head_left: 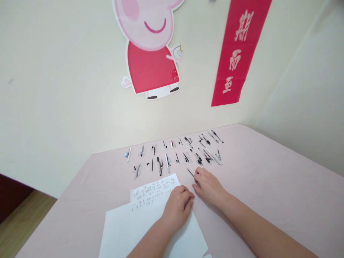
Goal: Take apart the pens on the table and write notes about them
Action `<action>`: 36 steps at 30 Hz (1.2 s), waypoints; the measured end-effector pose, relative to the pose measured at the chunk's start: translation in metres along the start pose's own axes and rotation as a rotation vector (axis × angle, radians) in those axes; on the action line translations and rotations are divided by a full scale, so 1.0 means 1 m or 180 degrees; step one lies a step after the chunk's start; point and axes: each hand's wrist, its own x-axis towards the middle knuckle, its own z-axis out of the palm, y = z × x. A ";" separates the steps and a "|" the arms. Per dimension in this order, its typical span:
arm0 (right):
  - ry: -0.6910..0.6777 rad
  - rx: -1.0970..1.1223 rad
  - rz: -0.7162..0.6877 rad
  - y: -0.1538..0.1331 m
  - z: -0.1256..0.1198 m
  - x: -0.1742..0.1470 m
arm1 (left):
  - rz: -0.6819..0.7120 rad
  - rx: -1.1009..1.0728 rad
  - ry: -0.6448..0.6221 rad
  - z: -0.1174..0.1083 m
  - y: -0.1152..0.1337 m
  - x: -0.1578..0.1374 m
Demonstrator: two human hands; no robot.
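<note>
My left hand (pixel 177 207) rests on the right side of the white paper (pixel 129 229), its fingers curled inward; whatever they may hold is hidden. Just right of the sheet, my right hand (pixel 208 184) is low over the table with its fingers closed at the end of a thin dark pen refill (pixel 190 172). A faint clear piece lies beside that refill, too blurred to name. Under the top of the white paper is a smaller sheet with handwriting (pixel 156 188).
Disassembled pens (pixel 159 166), caps and refills lie in rough rows on the pink tablecloth (pixel 268 186) beyond the hands. At the far right sits a denser group of pen parts (pixel 208 156). A wall with a cartoon pig cutout (pixel 153 68) and a red banner (pixel 236 57) borders the table's back.
</note>
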 end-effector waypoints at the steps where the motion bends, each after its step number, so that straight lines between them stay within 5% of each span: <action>1: -0.0001 -0.0013 -0.0004 -0.001 0.000 0.000 | 0.0003 -0.0009 0.0005 0.000 0.000 0.000; 12: 0.0413 0.0986 0.0055 0.002 0.004 0.000 | -0.0185 -0.0837 0.0565 0.005 -0.009 0.003; 19: 0.0519 0.1525 -0.0376 -0.014 0.001 -0.004 | -0.1146 -0.2873 0.1086 0.009 -0.022 0.011; 25: 0.0339 0.1680 -0.0599 -0.025 -0.003 -0.007 | -0.1420 -0.3319 0.1165 0.000 -0.015 0.012; 36: 0.0995 0.2038 0.0113 0.035 -0.002 0.010 | -0.1778 -0.4026 0.1507 -0.004 -0.018 0.014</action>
